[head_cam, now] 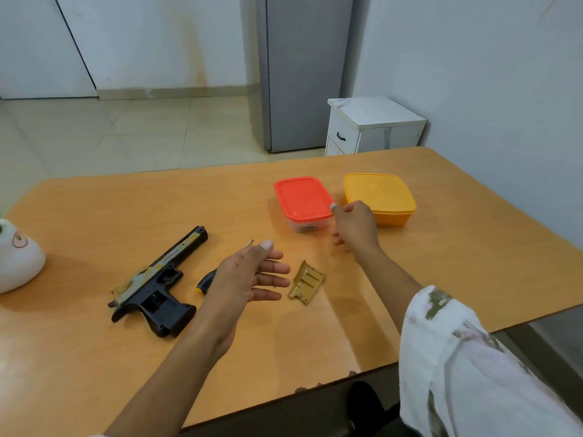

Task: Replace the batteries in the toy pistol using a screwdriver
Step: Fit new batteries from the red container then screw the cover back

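Observation:
The black and tan toy pistol (pixel 157 283) lies on its side on the wooden table (pixel 126 357), its grip compartment uncovered. Its tan battery cover (pixel 306 282) rests apart to the right. Between them lies the screwdriver (pixel 205 282), black and yellow handle near me, mostly hidden under my left hand (pixel 252 275). That hand hovers open, fingers spread, holding nothing. My right hand (pixel 355 227) reaches the near right corner of a clear box with a red lid (pixel 301 198); thumb and fingers touch the lid's edge.
A yellow lidded box (pixel 380 197) stands right of the red-lidded one. A white rounded object (pixel 19 257) sits at the table's left edge. Behind the table are a white cabinet (pixel 372 126) and a grey fridge (pixel 303 74).

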